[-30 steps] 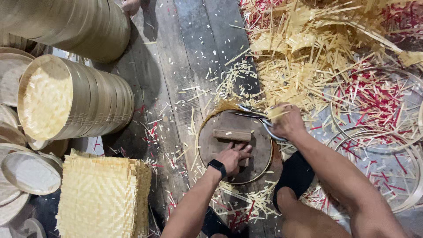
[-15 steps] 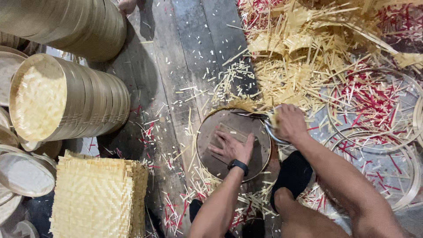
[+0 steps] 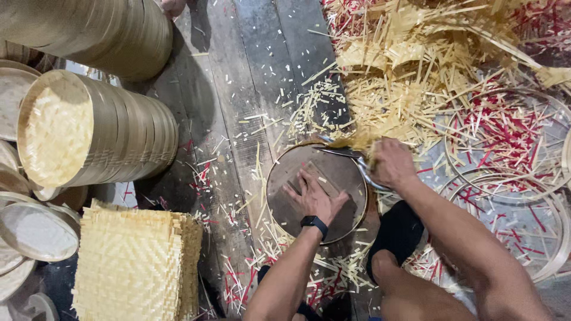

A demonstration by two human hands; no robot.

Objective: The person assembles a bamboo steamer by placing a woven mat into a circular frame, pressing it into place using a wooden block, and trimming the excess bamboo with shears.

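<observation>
Your left hand (image 3: 314, 199) flat, fingers spread, palm down on the round board (image 3: 342, 172), your right hand (image 3: 391, 163) fisted at its rim, both forearms extended

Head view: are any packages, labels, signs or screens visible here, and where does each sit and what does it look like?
Smartwatch: the only screen, on the left wrist near the frame's lower middle; small dark rectangular face on a black band, display not lit as far as can be seen.
Packages, labels, signs: none in view.
</observation>
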